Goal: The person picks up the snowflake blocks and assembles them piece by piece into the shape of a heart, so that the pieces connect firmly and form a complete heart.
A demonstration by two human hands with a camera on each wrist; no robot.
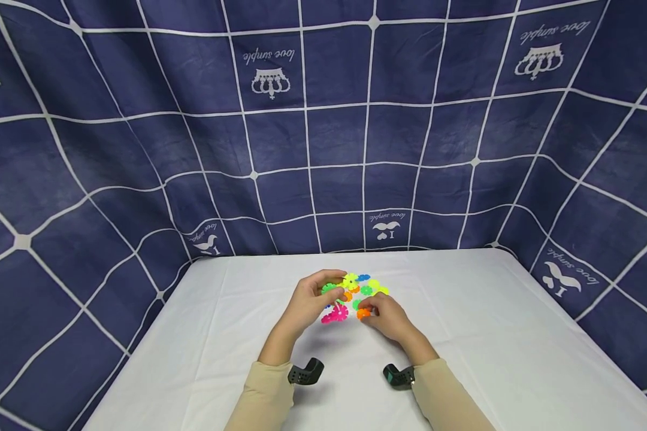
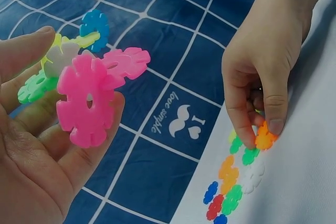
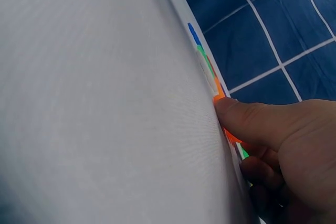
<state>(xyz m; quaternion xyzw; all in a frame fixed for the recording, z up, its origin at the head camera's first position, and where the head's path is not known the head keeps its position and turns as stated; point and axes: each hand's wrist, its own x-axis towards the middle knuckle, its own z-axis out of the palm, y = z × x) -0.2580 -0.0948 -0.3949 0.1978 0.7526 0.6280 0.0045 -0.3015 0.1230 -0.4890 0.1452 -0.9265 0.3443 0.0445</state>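
Observation:
In the head view my left hand (image 1: 304, 300) holds a cluster of slotted, flower-shaped plastic discs above the white table. The left wrist view shows the joined pieces between thumb and fingers: a pink disc (image 2: 100, 121) in front, a second pink disc (image 2: 131, 62), a white disc (image 2: 60, 59), a yellow one, a green disc (image 2: 37, 88) and a blue disc (image 2: 95, 30). Down at the tabletop, my right hand (image 1: 392, 317) pinches an orange disc (image 2: 266, 137) between thumb and fingertips. Its fingers partly hide that disc in the right wrist view.
Loose discs lie on the white tabletop (image 1: 237, 335) around the right hand, among them a green disc (image 2: 232, 199), a white disc (image 2: 253, 179), a red disc (image 2: 214, 208) and a blue disc (image 2: 211, 191). A dark blue checked curtain (image 1: 334, 137) hangs behind and on both sides.

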